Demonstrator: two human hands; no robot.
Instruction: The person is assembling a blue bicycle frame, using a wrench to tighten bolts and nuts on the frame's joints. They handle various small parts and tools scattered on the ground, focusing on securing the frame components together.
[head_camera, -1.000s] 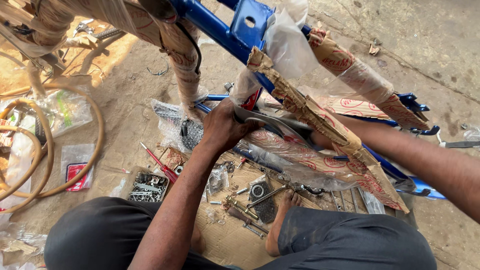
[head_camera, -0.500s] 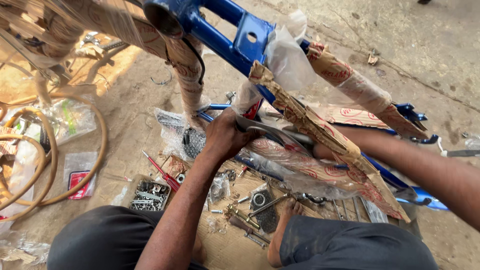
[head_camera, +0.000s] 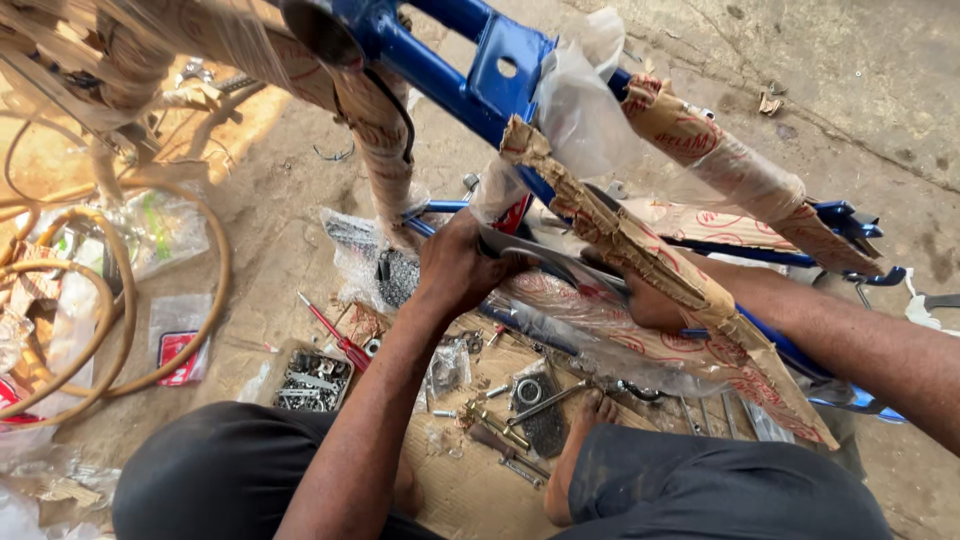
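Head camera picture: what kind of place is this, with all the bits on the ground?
Probably a bicycle assembly or repair spot set up on a bare concrete floor. A blue frame wrapped in cardboard and plastic stands over scattered spanners, a red screwdriver and a box of small metal parts.

L hand (head_camera: 455, 265) grips grey strip (head_camera: 540, 262) | R hand (head_camera: 650, 300) behind cardboard wrap (head_camera: 640, 250) | blue frame (head_camera: 470, 85)
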